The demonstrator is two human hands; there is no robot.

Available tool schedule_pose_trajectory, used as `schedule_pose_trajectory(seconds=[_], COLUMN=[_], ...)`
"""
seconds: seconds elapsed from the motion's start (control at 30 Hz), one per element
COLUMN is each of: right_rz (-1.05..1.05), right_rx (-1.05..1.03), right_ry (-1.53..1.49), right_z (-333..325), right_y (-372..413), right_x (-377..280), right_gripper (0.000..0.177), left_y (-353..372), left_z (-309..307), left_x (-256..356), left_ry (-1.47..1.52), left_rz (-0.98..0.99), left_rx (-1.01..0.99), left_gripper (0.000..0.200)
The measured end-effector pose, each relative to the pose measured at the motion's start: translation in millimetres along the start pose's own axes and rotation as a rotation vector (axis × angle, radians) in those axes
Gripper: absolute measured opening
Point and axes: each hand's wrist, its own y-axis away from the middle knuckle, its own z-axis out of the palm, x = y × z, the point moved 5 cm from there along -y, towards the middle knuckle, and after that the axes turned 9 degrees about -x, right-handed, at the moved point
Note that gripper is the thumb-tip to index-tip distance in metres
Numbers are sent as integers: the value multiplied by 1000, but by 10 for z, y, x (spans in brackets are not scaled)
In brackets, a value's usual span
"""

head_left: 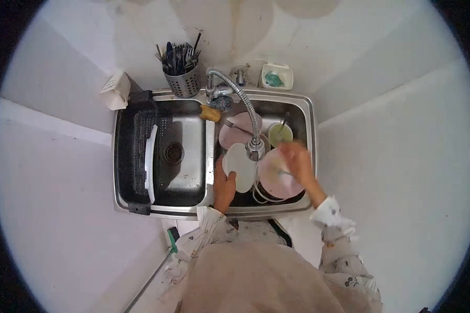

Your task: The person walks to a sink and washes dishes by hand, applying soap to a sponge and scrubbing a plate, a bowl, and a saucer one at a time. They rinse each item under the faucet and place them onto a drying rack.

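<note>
My left hand [224,187] grips the left edge of a white oval dish [239,168] in the right sink basin. Over the right side of that basin is my right hand [296,160], blurred, above a pink plate [277,180]; whether it holds anything is unclear. A thin utensil lies across this plate. Behind the white dish sits another pink plate [235,130] with a fork [237,127] on it. A green cup [280,134] stands at the back right of the basin. The faucet head [255,149] hangs over the dishes.
A black rack [136,151] and a white plate [150,164] stand in the left basin. Behind the sink are a metal cutlery holder [183,82] and a white tub [277,76]. A yellow sponge [210,113] sits on the divider, a white container [116,92] at the back left.
</note>
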Motion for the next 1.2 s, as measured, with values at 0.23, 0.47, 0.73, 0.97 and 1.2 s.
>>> schedule_pose_trajectory(seconds=[0.23, 0.47, 0.73, 0.97, 1.2], right_rz=[-24, 246, 114, 158, 120], right_rx=[184, -198, 147, 428, -139], right_ry=[239, 568, 438, -294, -241], right_z=[-6, 595, 327, -403, 403], right_y=[-1915, -2669, -2521, -851, 407], right_x=[1107, 1385, 1324, 448, -823], right_gripper=[23, 43, 36, 27, 30], left_y=[148, 265, 154, 43, -31], left_z=[-297, -394, -222, -239, -194], left_x=[230, 199, -224, -18, -42], left_ry=[-169, 91, 662, 757, 621], left_rz=[-10, -117, -184, -183, -40], left_rx=[80, 161, 227, 142, 79], left_gripper=[67, 64, 53, 48, 60])
